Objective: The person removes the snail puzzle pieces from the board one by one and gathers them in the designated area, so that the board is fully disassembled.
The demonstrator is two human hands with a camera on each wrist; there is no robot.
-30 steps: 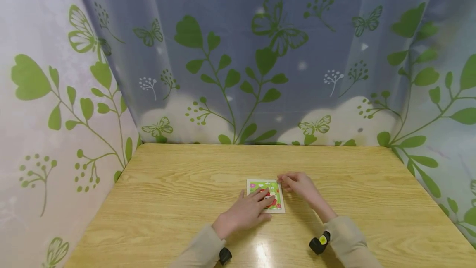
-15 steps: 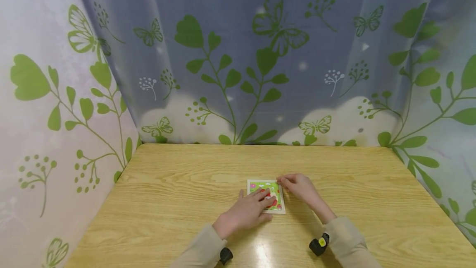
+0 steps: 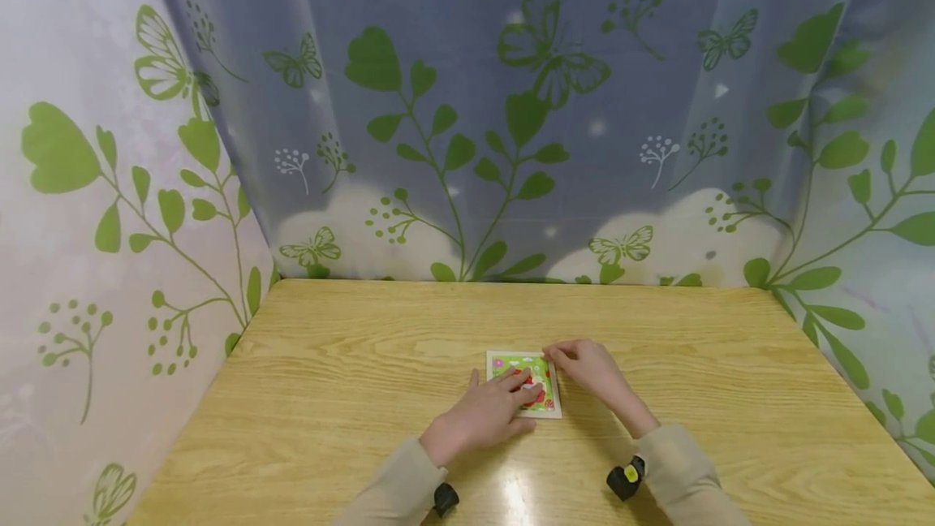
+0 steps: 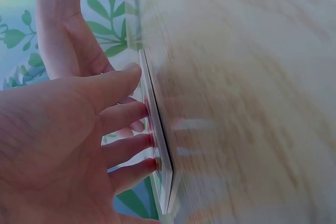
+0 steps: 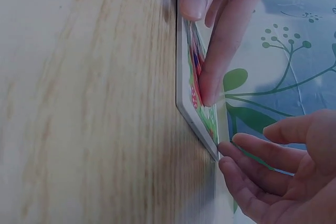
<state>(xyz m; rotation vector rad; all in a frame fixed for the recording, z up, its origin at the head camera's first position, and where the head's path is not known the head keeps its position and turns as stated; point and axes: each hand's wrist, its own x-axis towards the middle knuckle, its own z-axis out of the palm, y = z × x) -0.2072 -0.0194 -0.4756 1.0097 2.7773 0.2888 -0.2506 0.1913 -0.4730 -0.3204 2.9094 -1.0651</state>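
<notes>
A small square picture board with a pale frame lies flat on the wooden table, its face green with red and pink shapes. My left hand rests over it. Straight, spread fingers press on the picture and hide its middle. At the board's far right corner is my right hand. In the right wrist view its loosely bent fingertips touch that corner, while another digit above them stays apart from the board.
The wooden table stretches around the board on all sides. Curtains with green leaves and butterflies hang behind it and at both sides. A black wrist camera sits at the right sleeve.
Both hands and the board keep nearly the same places. The right fingertips have shifted very slightly left, in against the board's corner.
</notes>
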